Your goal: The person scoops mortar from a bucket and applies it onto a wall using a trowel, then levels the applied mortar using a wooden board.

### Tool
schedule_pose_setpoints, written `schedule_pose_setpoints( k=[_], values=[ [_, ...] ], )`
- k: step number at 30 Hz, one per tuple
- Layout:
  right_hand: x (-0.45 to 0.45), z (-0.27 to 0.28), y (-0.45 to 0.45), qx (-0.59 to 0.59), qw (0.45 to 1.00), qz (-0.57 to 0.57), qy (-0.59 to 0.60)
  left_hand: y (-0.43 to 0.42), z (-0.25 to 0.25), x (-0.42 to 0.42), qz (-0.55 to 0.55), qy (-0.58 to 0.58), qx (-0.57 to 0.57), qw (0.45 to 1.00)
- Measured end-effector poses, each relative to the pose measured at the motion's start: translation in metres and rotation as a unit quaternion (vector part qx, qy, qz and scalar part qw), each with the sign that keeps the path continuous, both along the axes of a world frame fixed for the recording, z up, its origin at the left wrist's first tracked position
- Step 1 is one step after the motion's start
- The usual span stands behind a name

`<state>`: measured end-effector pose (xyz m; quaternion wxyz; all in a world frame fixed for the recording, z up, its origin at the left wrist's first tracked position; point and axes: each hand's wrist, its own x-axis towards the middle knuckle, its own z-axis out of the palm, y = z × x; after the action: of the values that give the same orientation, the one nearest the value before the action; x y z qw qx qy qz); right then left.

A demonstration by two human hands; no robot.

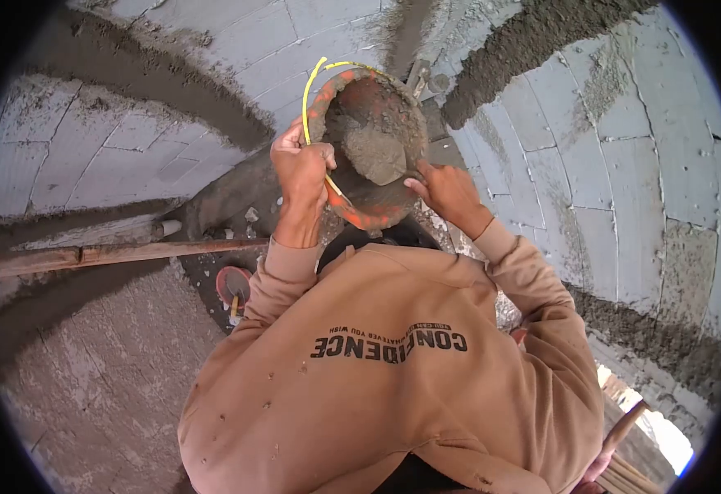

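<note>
Fingers [290,137] of the left hand [301,174] gripped the round, mortar-caked orange bucket [367,220] by its rim; the right hand [458,196] curled opposite, hold indeterminable. A brown wooden pole [122,257] extended left.

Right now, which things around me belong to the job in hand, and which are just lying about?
In the job:
orange bucket, held by your left hand
grey mix inside it

Apparently lying about:
wooden pole
small red container

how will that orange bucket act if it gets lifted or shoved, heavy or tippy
Probably heavy for its size: the bucket holds a grey, mortar-like mass. Its rim, caked with similar grey matter, would likely feel rough rather than slick. Being open-topped, it might spill if tilted far.
</note>
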<state>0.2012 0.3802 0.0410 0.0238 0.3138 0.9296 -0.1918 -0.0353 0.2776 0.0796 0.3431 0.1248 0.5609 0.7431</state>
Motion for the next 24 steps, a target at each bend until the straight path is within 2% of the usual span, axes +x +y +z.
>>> schedule_pose_setpoints(
  k=[3,10,15,16,17,18,20,21,24],
  values=[
    [0.000,0.011,0.015,0.007,1.000,-0.018,0.013,0.008,0.001,-0.005,0.001,-0.005,-0.005,1.000],
    [-0.014,0.088,0.063,0.070,0.996,0.005,0.060,0.024,-0.005,-0.020,0.008,-0.018,0.020,1.000],
    [-0.040,0.230,0.101,0.145,0.985,0.049,0.079,0.043,-0.017,-0.027,0.015,0.035,-0.036,0.999],
    [-0.047,0.267,0.106,0.165,0.980,0.075,0.077,0.050,-0.033,-0.033,-0.002,0.034,-0.025,0.999],
    [-0.051,0.289,0.118,0.218,0.954,0.133,0.156,0.057,-0.037,-0.034,0.003,-0.001,-0.003,1.000],
    [-0.060,0.332,0.118,0.229,0.954,0.154,0.118,0.069,-0.054,-0.037,0.018,-0.006,0.008,1.000],
    [-0.077,0.388,0.130,0.294,0.921,0.213,0.140,0.076,-0.053,-0.037,0.004,0.060,-0.086,0.994],
    [-0.084,0.419,0.128,0.300,0.914,0.234,0.139,0.090,-0.078,-0.043,0.005,0.111,-0.123,0.986],
    [-0.106,0.506,0.133,0.318,0.869,0.340,0.164,0.122,-0.092,-0.040,0.060,0.052,-0.068,0.995]
  ],
)
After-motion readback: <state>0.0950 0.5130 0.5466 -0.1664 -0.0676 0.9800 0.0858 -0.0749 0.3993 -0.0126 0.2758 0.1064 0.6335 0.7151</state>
